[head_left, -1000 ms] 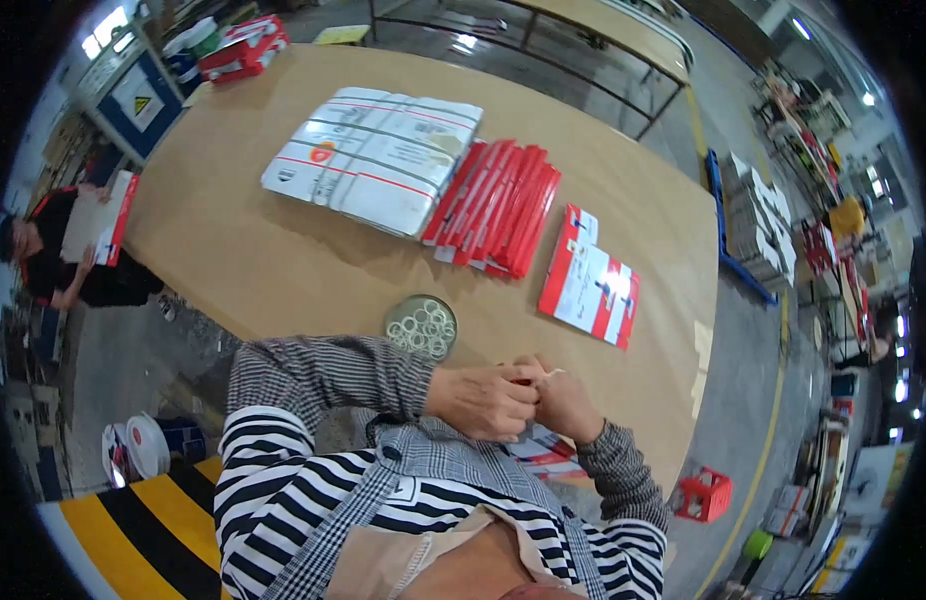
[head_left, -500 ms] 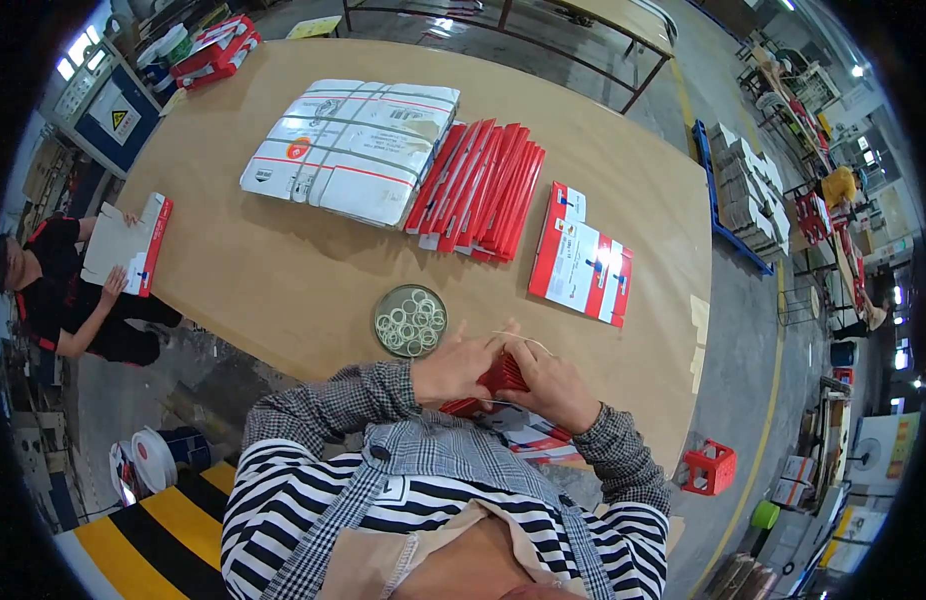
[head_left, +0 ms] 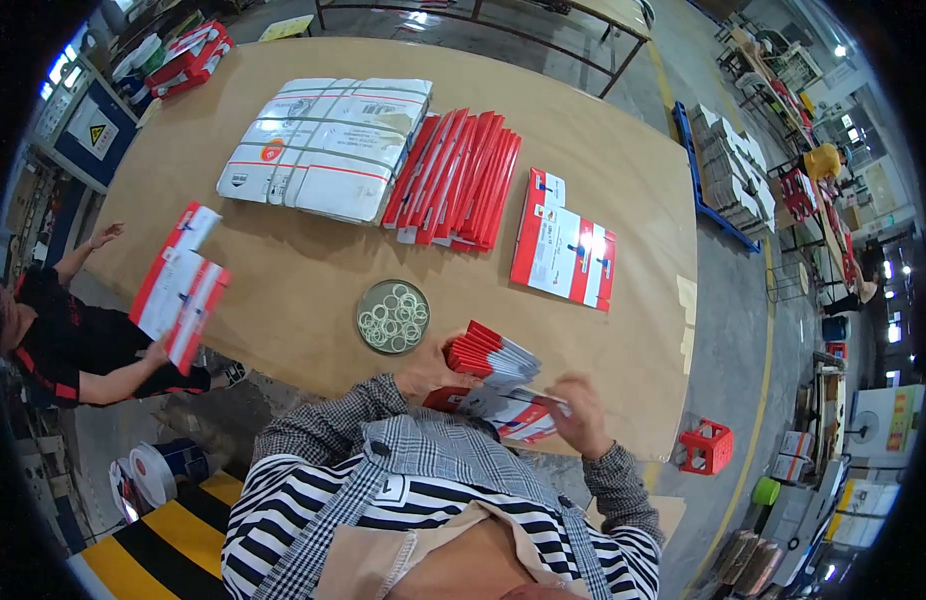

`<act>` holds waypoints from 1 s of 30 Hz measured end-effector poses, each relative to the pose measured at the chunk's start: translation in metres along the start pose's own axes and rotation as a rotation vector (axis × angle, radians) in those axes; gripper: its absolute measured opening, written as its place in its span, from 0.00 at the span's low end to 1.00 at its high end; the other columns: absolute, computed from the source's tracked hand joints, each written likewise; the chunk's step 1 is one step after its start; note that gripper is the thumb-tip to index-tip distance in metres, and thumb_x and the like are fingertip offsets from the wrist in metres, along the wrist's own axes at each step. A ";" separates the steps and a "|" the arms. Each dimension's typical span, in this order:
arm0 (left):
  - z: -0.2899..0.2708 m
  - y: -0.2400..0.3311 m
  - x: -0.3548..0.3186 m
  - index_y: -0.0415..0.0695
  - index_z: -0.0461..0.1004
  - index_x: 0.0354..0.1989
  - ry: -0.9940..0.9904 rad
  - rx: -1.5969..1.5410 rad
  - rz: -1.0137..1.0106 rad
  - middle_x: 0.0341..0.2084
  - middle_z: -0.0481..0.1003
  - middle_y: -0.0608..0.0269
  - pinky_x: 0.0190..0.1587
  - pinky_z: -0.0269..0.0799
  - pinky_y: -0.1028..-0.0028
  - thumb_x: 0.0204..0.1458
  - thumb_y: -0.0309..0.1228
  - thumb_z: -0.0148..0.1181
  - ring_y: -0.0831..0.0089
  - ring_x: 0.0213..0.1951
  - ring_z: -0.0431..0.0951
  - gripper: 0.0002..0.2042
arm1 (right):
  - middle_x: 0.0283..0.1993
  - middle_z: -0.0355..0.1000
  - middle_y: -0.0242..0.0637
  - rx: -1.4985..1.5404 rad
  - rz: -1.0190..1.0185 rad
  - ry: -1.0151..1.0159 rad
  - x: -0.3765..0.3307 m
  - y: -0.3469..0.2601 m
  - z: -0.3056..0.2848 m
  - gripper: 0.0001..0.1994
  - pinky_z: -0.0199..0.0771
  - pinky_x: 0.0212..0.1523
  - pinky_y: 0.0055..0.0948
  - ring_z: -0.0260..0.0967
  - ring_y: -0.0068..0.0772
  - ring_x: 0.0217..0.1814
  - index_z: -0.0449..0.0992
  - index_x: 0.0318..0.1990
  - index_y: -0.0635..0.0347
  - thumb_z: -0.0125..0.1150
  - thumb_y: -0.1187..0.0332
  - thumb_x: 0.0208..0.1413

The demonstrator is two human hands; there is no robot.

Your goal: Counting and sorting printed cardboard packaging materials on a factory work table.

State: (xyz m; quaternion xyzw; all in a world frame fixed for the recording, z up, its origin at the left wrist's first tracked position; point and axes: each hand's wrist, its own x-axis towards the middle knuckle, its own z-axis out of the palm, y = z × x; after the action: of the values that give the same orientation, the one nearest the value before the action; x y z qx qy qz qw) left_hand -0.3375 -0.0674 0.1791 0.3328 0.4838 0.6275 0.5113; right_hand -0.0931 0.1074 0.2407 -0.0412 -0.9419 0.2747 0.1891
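Note:
A bundle of flattened red-and-white cartons [head_left: 491, 352] stands on edge near the table's front edge, close to my body. My left hand [head_left: 428, 368] is closed around its left side. Another red-and-white carton surface [head_left: 513, 408] shows just below the bundle; whether it belongs to it I cannot tell. My right hand [head_left: 583, 415] is off to the right of the bundle, fingers loosely bent and apart, somewhat blurred, with nothing visible in them. Left of the bundle, a round dish [head_left: 394, 316] holds several pale rubber bands.
Farther back lie a strapped white package [head_left: 323, 150], a row of red cartons [head_left: 455, 180] and a flat carton [head_left: 563, 250]. At the left a co-worker holds a flat carton [head_left: 180, 290]. A red stool [head_left: 706, 446] stands off the table's right side.
My right hand has drawn away from the bundle to the right, and the bundle's edges now show. The pale band seen across my hands is no longer visible. The co-worker's carton has turned over.

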 end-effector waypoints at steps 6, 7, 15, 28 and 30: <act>0.013 -0.008 -0.023 0.39 0.64 0.57 -0.141 -0.080 0.026 0.47 0.73 0.62 0.56 0.67 0.73 0.37 0.27 0.77 0.74 0.51 0.72 0.36 | 0.34 0.75 0.47 -0.166 0.305 -0.321 0.007 -0.001 0.046 0.18 0.75 0.40 0.43 0.74 0.52 0.39 0.76 0.42 0.59 0.70 0.65 0.42; 0.019 -0.016 -0.024 0.40 0.65 0.57 -0.114 -0.097 0.030 0.48 0.73 0.63 0.55 0.68 0.72 0.37 0.28 0.77 0.73 0.50 0.72 0.36 | 0.32 0.75 0.47 -0.229 0.391 -0.625 0.002 0.004 0.059 0.17 0.75 0.36 0.45 0.75 0.52 0.35 0.77 0.41 0.58 0.69 0.63 0.42; 0.023 0.004 -0.024 0.43 0.66 0.55 -0.197 0.400 0.427 0.47 0.72 0.57 0.55 0.68 0.68 0.36 0.38 0.78 0.64 0.51 0.73 0.37 | 0.35 0.73 0.44 -0.171 0.325 -0.468 0.003 -0.036 0.035 0.22 0.74 0.33 0.45 0.74 0.50 0.34 0.72 0.48 0.54 0.64 0.69 0.40; 0.044 -0.043 0.012 0.41 0.65 0.55 -0.130 -0.026 0.101 0.47 0.71 0.61 0.53 0.68 0.72 0.43 0.28 0.73 0.73 0.49 0.71 0.30 | 0.38 0.75 0.50 -0.103 0.375 -0.455 -0.047 0.060 0.064 0.16 0.74 0.37 0.46 0.74 0.52 0.37 0.79 0.37 0.58 0.68 0.60 0.41; 0.051 -0.036 0.026 0.41 0.68 0.53 0.007 0.160 0.122 0.43 0.74 0.62 0.51 0.69 0.70 0.43 0.29 0.73 0.72 0.45 0.75 0.28 | 0.44 0.76 0.52 0.138 0.421 -0.560 -0.022 0.066 0.035 0.27 0.74 0.46 0.40 0.75 0.47 0.46 0.77 0.48 0.60 0.70 0.51 0.44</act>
State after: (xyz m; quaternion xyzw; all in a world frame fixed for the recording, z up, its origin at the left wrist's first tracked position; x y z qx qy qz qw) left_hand -0.2865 -0.0288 0.1590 0.3989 0.5130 0.6181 0.4424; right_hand -0.0878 0.1423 0.1712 -0.1446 -0.9073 0.3711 -0.1347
